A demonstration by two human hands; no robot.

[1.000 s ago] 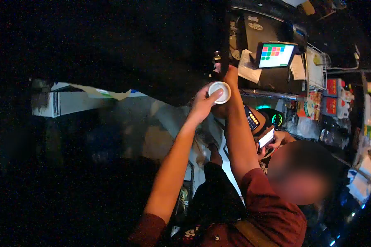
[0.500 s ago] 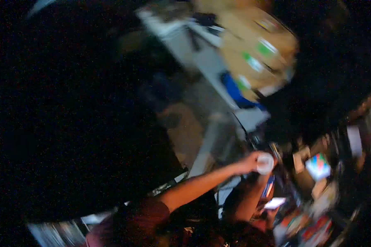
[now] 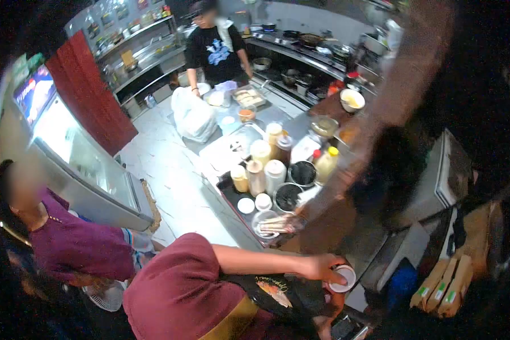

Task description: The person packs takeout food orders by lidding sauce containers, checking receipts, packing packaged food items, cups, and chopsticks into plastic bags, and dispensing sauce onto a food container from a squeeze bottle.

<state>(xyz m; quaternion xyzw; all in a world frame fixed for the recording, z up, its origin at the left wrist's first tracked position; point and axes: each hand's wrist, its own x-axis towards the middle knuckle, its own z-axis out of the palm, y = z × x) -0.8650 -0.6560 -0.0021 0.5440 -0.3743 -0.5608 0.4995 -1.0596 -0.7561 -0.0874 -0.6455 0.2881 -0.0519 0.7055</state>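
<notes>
A small white round cup (image 3: pixel 343 278) is at the lower right, its open top facing me. My left hand (image 3: pixel 327 268) reaches across from the maroon sleeve and grips the cup, with the thumb at its rim. My right hand (image 3: pixel 335 300) is just below, partly hidden by the cup, and seems closed around its underside. Behind the hands is a dark apron with a printed picture (image 3: pixel 275 292). Whatever is inside the cup, I cannot make out.
A counter holds several sauce bottles (image 3: pixel 275 173), dark tubs (image 3: pixel 288 197) and a clear container of sticks (image 3: pixel 272 225). One person (image 3: pixel 215 54) stands behind it by a white plastic bag (image 3: pixel 192 116); another (image 3: pixel 76 238) is at left near a glass-door fridge (image 3: pixel 82 153). Cardboard packs (image 3: pixel 445 286) lie right.
My view has swung round from a dark, blurred corner with cardboard to the lit kitchen counter. The white cup stays in my hands.
</notes>
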